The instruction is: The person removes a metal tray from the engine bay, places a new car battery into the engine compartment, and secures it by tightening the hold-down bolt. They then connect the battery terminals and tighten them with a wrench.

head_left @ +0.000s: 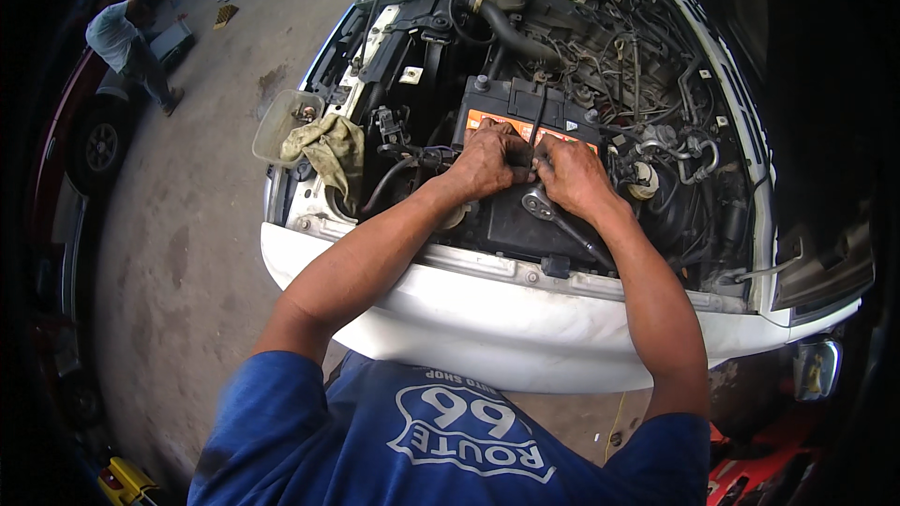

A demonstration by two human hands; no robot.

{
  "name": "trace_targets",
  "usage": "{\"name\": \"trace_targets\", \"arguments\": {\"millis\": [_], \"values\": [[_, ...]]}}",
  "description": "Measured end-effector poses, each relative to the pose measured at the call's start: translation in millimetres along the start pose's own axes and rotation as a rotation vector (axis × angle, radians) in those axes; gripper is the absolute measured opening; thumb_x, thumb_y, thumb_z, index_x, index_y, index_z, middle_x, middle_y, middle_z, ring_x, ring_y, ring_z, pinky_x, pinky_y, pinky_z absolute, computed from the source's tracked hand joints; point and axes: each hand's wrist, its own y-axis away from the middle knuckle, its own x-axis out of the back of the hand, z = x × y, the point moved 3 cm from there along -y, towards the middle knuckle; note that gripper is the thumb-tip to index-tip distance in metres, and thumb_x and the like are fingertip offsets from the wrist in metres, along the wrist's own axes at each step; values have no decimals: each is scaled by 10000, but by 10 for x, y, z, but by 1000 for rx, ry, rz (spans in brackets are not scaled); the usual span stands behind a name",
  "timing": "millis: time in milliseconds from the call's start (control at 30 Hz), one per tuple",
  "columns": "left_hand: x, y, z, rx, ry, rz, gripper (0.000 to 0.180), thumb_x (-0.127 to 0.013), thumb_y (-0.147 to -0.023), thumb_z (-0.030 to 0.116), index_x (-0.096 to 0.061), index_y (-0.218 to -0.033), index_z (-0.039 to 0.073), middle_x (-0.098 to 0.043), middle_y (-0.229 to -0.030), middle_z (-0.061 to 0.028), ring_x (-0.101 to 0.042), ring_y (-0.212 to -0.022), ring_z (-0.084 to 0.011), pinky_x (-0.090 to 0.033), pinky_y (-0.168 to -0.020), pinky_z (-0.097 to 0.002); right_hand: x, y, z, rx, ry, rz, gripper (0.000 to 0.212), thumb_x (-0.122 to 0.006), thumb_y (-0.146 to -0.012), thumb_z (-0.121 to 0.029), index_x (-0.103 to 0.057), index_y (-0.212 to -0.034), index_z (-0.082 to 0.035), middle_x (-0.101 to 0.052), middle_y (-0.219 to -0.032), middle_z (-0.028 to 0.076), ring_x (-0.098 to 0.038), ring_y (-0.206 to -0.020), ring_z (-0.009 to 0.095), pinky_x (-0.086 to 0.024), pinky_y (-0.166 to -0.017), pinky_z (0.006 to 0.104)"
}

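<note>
Both hands work at a black car battery (497,96) with an orange label, set in an open engine bay. My left hand (487,161) is bent over its near edge, fingers closed around a small dark part that I cannot make out. Against it, my right hand (574,175) pinches at the same spot, its fingertips close to the left ones. A thin dark hold-down bar (538,117) runs across the battery top toward the fingers. Just below the right hand lies a ratchet wrench (537,203), its handle slanting down toward my right forearm.
An olive rag (323,148) hangs over the left side of the bay, beside a clear plastic tub (275,126) with small parts. The white front bumper (487,319) lies under my forearms. Hoses and pipes (689,150) crowd the right. Another person (122,37) stands far left.
</note>
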Motion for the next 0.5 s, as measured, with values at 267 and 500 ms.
{"name": "trace_targets", "arguments": {"millis": [267, 500], "values": [[-68, 56, 75, 35, -103, 116, 340, -877, -759, 266, -777, -1000, 47, -705, -1079, -138, -606, -1095, -319, -378, -1065, -471, 33, 2, 57, -38, -134, -21, 207, -674, -931, -172, -703, -1035, 5, -722, -942, 272, -705, -966, 431, -540, -871, 497], [-124, 27, 49, -14, -3, 170, 251, -892, -729, 149, -770, -901, 12, -733, -917, -135, -648, -955, -306, -490, -924, -418, 45, -45, 282, -237, -440, -114, 270, -601, -992, -179, -687, -1128, 38, -710, -929, 148, -654, -818, 226, -530, -742, 370]]}}
